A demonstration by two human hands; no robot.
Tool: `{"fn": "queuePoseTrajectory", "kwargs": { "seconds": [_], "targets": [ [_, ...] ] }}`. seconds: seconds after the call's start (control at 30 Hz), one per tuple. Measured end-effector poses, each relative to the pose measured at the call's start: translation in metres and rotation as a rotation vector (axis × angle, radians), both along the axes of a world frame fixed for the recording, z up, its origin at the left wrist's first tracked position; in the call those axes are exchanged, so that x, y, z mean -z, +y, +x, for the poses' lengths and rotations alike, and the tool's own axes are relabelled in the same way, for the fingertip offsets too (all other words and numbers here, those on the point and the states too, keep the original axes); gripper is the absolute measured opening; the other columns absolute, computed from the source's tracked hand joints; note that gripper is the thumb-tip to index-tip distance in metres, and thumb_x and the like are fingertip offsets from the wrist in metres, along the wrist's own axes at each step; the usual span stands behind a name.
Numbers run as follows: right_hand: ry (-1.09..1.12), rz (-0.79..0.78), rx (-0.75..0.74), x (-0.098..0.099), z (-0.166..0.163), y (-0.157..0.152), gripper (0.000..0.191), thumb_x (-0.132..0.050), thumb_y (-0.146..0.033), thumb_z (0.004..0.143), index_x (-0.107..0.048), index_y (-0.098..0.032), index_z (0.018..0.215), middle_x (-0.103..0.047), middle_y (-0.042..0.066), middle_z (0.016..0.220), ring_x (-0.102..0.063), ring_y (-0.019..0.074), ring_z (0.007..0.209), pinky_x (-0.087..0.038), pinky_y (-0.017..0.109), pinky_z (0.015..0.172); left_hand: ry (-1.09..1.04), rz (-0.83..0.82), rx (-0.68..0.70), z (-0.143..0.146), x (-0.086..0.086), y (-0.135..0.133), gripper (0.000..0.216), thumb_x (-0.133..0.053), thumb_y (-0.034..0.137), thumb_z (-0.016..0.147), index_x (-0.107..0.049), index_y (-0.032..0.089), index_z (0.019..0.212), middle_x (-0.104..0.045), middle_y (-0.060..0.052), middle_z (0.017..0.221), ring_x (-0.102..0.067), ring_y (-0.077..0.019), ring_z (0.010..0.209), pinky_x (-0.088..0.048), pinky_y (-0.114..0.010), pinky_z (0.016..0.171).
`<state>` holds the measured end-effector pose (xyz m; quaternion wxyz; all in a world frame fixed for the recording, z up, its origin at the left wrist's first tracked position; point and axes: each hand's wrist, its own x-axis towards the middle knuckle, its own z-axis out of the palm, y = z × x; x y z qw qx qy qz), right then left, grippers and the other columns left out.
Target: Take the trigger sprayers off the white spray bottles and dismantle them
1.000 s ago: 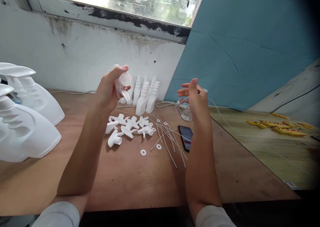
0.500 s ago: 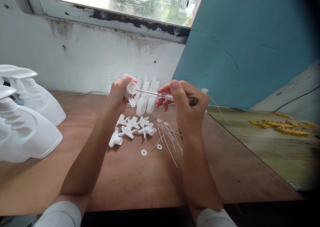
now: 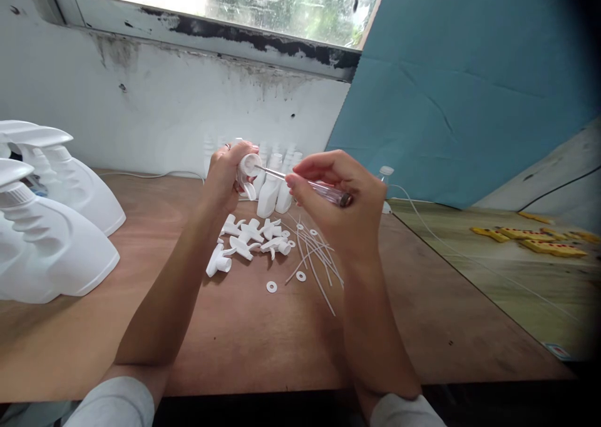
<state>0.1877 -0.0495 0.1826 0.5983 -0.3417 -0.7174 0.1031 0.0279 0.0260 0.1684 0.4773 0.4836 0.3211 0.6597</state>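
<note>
A white trigger spray head [image 3: 248,175] is gripped in my left hand [image 3: 227,167], its round open end turned to the right. My right hand [image 3: 340,186] is closed around a screwdriver [image 3: 323,193] with a clear handle and a thin metal shaft. The shaft's tip reaches into the round opening of the spray head. Below my hands several loose white spray heads [image 3: 241,247] lie in a group on the table. Beside them are thin white tubes [image 3: 315,258] and flat white washers [image 3: 272,287].
White bottles [image 3: 268,192] stand behind my hands against the wall. Large white spray bottles [image 3: 61,226] are at the left on the wooden table [image 3: 263,345]. To the right, yellow objects [image 3: 551,246] lie on a lower surface, and a white cable [image 3: 451,255] crosses it.
My right thumb and fingers have shifted along the screwdriver toward its shaft. The handle's end tilts slightly lower, and the tip sits a little further into the opening.
</note>
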Motion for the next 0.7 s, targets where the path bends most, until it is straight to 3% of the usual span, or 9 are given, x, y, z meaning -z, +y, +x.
{"fn": "queuePoseTrajectory", "kwargs": {
  "seconds": [0.43,0.7],
  "targets": [
    [-0.125,0.207,0.057,0.006,-0.004,0.000,0.009,-0.062,-0.016,0.083,-0.060,-0.023,0.078,-0.065,-0.002,0.076,-0.061,0.0130,0.072,-0.055,0.030,0.066,-0.037,0.021,-0.021,0.002,0.004,0.002,0.020,-0.061,0.029,0.075,-0.044,0.020,0.069,-0.044,0.004,0.056,-0.041,-0.0073,0.042,-0.031,-0.021,0.039],
    [-0.267,0.450,0.090,0.018,-0.022,-0.007,0.016,-0.053,-0.007,0.087,-0.054,-0.021,0.082,-0.066,0.003,0.086,-0.063,0.0137,0.077,-0.053,0.030,0.065,-0.190,0.097,-0.164,0.011,-0.003,-0.011,0.023,-0.062,0.024,0.074,-0.041,0.021,0.065,-0.039,0.004,0.053,-0.036,-0.0071,0.045,-0.027,-0.023,0.043]
  ]
}}
